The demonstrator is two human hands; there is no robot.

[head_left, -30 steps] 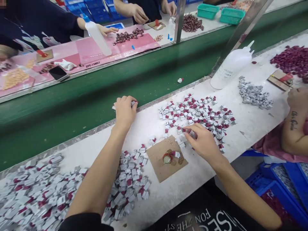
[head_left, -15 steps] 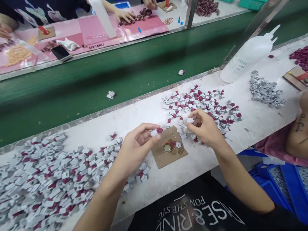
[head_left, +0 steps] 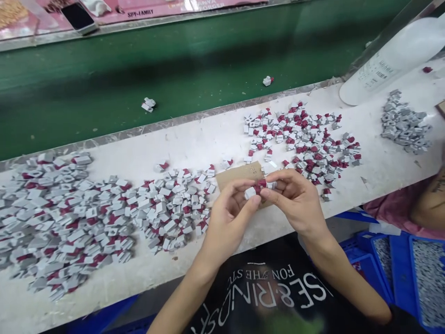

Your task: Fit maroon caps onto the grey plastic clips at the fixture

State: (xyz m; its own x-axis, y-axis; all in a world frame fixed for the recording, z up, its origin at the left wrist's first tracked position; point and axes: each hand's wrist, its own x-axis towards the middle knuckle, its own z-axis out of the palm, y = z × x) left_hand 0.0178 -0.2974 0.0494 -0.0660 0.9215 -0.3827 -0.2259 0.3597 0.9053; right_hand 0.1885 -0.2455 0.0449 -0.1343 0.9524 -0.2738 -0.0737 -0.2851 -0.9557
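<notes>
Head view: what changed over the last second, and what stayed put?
The left hand released a light-gray cluster onto the green belt and moved right, toward the body; the right hand drew in from the scattered gray-and-maroon pile. They now meet above the brown cardboard piece, holding small gray-and-maroon, plastic-looking pieces. The cardboard and the white plastic bottle stay in place.

Your left hand (head_left: 227,220) and right hand (head_left: 299,204): fingers (head_left: 247,211) pinching small grey-and-maroon pieces (head_left: 251,192) above cardboard (head_left: 238,175) | Counter (head_left: 163,144): dense heap (head_left: 93,218) at your left, looser spread (head_left: 308,139) at your right | Beyond: green surface (head_left: 208,65)
</notes>
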